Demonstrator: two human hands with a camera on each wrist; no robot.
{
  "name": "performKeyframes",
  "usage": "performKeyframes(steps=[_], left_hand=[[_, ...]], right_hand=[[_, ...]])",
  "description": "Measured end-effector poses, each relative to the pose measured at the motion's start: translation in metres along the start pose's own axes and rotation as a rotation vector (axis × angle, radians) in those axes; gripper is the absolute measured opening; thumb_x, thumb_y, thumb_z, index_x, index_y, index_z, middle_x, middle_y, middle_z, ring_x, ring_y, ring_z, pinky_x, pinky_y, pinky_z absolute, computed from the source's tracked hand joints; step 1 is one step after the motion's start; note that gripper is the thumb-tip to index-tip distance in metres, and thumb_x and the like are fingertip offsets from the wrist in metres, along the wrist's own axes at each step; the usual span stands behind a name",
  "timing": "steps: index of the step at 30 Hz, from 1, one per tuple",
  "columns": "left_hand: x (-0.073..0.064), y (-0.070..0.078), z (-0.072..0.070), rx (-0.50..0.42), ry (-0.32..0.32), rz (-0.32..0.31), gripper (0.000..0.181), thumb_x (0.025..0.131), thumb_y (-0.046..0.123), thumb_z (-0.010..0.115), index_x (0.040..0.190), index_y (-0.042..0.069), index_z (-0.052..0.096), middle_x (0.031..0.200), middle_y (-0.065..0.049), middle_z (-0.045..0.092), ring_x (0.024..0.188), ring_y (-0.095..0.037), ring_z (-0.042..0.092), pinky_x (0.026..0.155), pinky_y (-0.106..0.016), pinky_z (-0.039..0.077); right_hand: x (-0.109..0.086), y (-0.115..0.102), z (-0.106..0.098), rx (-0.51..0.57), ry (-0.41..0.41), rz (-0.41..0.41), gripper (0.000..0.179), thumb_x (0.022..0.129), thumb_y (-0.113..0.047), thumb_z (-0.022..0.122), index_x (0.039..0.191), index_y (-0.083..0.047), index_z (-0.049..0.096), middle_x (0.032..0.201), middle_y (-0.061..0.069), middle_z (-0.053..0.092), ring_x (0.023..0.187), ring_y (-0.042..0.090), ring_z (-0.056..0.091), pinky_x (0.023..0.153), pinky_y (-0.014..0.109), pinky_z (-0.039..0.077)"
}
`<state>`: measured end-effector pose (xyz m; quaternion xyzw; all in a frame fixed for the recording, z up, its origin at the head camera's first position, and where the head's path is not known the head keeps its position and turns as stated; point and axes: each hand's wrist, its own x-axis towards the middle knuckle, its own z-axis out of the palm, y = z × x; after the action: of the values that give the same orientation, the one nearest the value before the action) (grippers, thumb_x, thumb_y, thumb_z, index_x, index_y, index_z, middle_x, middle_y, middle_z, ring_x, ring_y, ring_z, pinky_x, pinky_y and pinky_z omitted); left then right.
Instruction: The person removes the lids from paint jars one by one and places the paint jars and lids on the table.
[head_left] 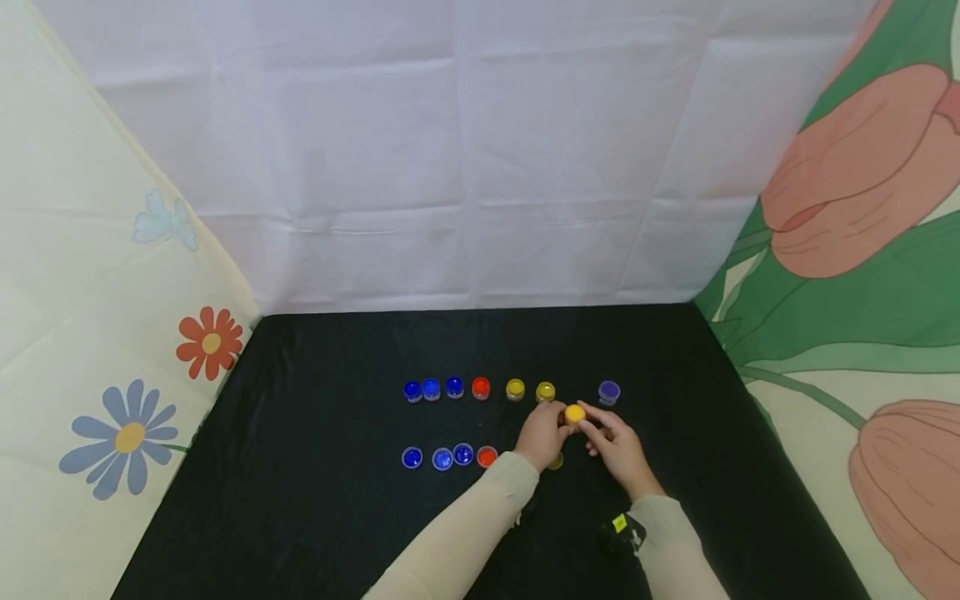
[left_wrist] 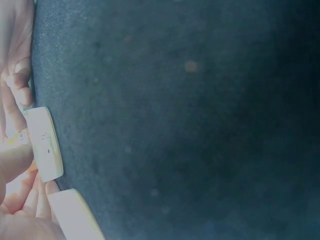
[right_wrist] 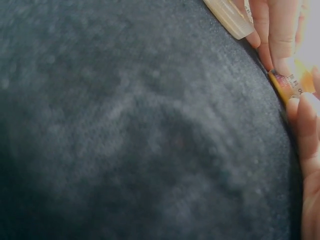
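Note:
A small yellow paint pot [head_left: 575,415] is between my two hands, over the black cloth. My left hand [head_left: 540,435] pinches it from the left. From the right, my right hand [head_left: 619,450] grips it with thumb and fingers. In the right wrist view, printed lettering shows on the side of the yellow pot [right_wrist: 286,86], with fingertips from both hands on it. A clear rounded piece [right_wrist: 232,17] lies close to the left fingers there. Under the left hand, another yellow round piece [head_left: 556,462] is mostly hidden.
Behind the hands stands a row of small pots: several blue [head_left: 431,389], a red one [head_left: 481,387], yellow ones [head_left: 515,389] and a purple one [head_left: 609,392]. A nearer row holds blue round pieces [head_left: 442,458] and a red one [head_left: 487,456]. White cloth [head_left: 465,167] hangs behind.

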<state>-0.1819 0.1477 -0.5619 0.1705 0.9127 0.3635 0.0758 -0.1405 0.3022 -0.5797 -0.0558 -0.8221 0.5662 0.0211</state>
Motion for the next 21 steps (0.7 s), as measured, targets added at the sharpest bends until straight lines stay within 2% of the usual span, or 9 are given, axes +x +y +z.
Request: performKeyframes(steps=[7, 15, 21], left_hand=[[-0.0003, 0.0012, -0.0016, -0.021, -0.014, -0.009, 0.021, 0.097, 0.016, 0.071, 0.115, 0.007, 0.067, 0.096, 0.000, 0.059, 0.082, -0.010, 0.056, 0.077, -0.025, 0.051], [0.0004, 0.0002, 0.0001, -0.010, -0.010, -0.003, 0.021, 0.095, 0.017, 0.072, 0.113, 0.008, 0.068, 0.097, 0.000, 0.060, 0.083, -0.010, 0.057, 0.077, -0.025, 0.051], [0.0010, -0.0006, 0.0019, -0.014, -0.009, -0.010, 0.021, 0.096, 0.018, 0.071, 0.114, 0.008, 0.068, 0.098, 0.000, 0.061, 0.085, -0.011, 0.058, 0.079, -0.027, 0.052]], right_hand=[[-0.0004, 0.0002, 0.0006, 0.003, 0.006, -0.030, 0.038, 0.102, -0.023, 0.064, 0.136, -0.006, 0.061, 0.114, 0.017, 0.062, 0.066, 0.012, 0.058, 0.062, 0.025, 0.054], [-0.0001, 0.0001, 0.0008, -0.016, 0.000, -0.044, 0.038, 0.100, -0.019, 0.066, 0.134, -0.003, 0.060, 0.123, 0.021, 0.059, 0.063, 0.011, 0.056, 0.060, 0.025, 0.052], [0.0003, -0.0019, 0.0018, 0.015, 0.003, -0.024, 0.037, 0.100, -0.019, 0.065, 0.134, -0.004, 0.060, 0.125, 0.022, 0.060, 0.064, 0.011, 0.056, 0.061, 0.025, 0.052]])
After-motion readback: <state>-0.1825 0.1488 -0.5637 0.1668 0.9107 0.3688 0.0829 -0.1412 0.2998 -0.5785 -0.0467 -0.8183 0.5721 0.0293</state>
